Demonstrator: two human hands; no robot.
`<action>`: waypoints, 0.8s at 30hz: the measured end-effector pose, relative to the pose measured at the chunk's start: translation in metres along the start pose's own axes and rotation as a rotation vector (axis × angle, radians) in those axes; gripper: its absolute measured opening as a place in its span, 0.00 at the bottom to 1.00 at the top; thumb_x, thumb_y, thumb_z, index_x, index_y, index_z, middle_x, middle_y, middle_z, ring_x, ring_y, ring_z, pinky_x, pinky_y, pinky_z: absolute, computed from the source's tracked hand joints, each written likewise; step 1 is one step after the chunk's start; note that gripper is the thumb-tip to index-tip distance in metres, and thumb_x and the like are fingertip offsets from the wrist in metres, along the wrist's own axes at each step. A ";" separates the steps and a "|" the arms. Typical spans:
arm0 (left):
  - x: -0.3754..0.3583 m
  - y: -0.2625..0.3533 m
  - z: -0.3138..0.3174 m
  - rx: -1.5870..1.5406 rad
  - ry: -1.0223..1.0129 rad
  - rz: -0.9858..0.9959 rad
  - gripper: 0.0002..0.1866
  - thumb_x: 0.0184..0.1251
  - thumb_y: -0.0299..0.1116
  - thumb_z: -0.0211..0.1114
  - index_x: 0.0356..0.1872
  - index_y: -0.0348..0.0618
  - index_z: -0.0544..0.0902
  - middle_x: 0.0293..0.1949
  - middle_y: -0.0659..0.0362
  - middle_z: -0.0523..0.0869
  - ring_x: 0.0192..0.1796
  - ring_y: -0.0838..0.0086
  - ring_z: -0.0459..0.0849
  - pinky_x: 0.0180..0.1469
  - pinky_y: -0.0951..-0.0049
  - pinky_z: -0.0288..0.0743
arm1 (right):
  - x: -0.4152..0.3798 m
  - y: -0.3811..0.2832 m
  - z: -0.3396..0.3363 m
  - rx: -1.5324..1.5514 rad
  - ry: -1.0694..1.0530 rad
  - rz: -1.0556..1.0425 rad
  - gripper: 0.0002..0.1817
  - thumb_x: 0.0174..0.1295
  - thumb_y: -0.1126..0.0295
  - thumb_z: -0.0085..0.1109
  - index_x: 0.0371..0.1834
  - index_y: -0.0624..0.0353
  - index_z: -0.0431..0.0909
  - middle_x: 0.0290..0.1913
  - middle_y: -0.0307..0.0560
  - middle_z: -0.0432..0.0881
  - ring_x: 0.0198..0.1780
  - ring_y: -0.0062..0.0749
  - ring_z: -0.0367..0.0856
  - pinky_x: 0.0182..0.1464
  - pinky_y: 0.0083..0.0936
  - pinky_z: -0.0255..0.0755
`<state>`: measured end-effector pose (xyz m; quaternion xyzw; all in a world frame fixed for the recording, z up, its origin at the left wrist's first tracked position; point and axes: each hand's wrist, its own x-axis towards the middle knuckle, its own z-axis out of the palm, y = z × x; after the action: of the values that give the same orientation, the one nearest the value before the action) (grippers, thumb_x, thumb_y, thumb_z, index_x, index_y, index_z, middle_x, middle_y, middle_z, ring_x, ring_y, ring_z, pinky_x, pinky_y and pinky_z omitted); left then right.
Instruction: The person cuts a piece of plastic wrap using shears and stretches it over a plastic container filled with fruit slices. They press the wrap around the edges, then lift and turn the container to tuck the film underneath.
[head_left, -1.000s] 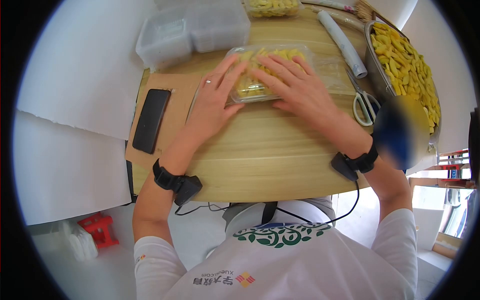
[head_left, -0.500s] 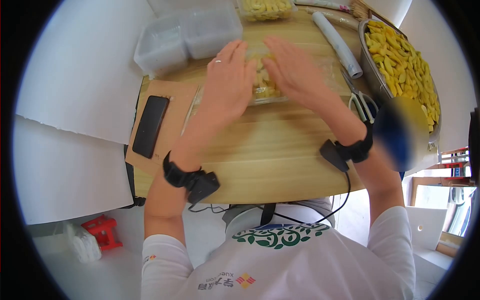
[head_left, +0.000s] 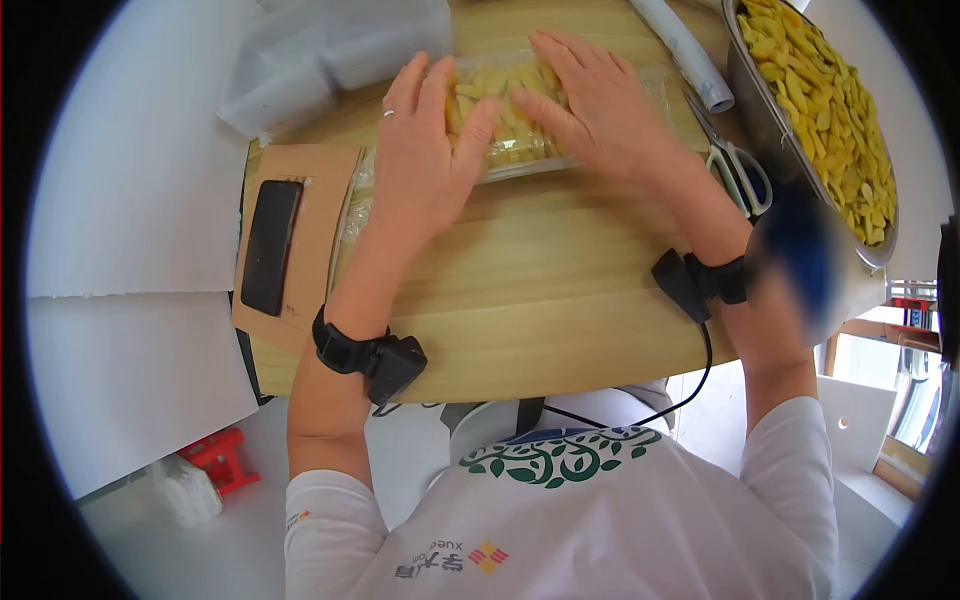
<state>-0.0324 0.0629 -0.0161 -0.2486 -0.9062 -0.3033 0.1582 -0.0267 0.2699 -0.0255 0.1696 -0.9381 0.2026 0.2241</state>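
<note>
A clear plastic box [head_left: 512,125] of yellow, wedge-shaped fruit pieces sits between my hands, with clear film [head_left: 655,88] reaching out past its sides. My left hand [head_left: 425,145] rests at the box's left side and top, fingers stretched out and a ring on one of them. On the right side, my right hand [head_left: 600,110] lies over the edge with its fingers extended and thumb pointing inward across the top. Neither hand is wrapped around the box. Parts of both box ends are hidden under my palms.
Empty clear tubs [head_left: 335,60] stand at the back left. A phone [head_left: 271,247] lies on brown cardboard [head_left: 320,190]. On the right are scissors [head_left: 738,175], a film roll [head_left: 690,60] and a big metal pan [head_left: 745,75] of yellow fruit pieces [head_left: 825,110].
My hands have moved apart, toward the box's sides, uncovering more of its top. The view has shifted, so the back box of fruit is out of sight.
</note>
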 end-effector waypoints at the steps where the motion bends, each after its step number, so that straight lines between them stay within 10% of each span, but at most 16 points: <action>1: 0.000 0.000 -0.001 -0.001 -0.013 0.000 0.33 0.71 0.54 0.53 0.65 0.34 0.68 0.67 0.37 0.64 0.71 0.47 0.61 0.68 0.53 0.58 | 0.000 0.002 0.000 0.013 -0.015 0.001 0.39 0.68 0.42 0.45 0.67 0.68 0.63 0.68 0.57 0.68 0.70 0.48 0.63 0.70 0.42 0.54; 14: -0.005 -0.021 -0.008 -0.152 -0.011 0.056 0.31 0.74 0.54 0.47 0.65 0.40 0.70 0.67 0.40 0.66 0.71 0.50 0.61 0.70 0.57 0.54 | 0.003 0.025 -0.005 0.160 -0.073 -0.039 0.39 0.67 0.39 0.42 0.67 0.63 0.65 0.66 0.55 0.70 0.68 0.48 0.65 0.71 0.41 0.51; 16: -0.003 -0.026 -0.009 -0.167 -0.015 0.085 0.29 0.75 0.53 0.47 0.65 0.41 0.70 0.67 0.41 0.68 0.71 0.51 0.61 0.70 0.58 0.53 | 0.007 0.022 -0.021 0.232 -0.234 0.054 0.37 0.61 0.49 0.60 0.67 0.59 0.64 0.69 0.54 0.66 0.68 0.44 0.66 0.67 0.42 0.59; 24: -0.005 -0.024 -0.047 -0.079 0.065 0.037 0.24 0.77 0.44 0.48 0.65 0.39 0.71 0.64 0.50 0.73 0.68 0.62 0.70 0.68 0.68 0.60 | -0.014 0.018 -0.036 0.099 -0.138 -0.093 0.29 0.71 0.49 0.45 0.62 0.63 0.69 0.58 0.58 0.76 0.59 0.51 0.72 0.62 0.36 0.63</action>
<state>-0.0349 0.0148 0.0068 -0.2616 -0.8831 -0.3438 0.1832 -0.0090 0.3051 -0.0081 0.2376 -0.9312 0.2259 0.1593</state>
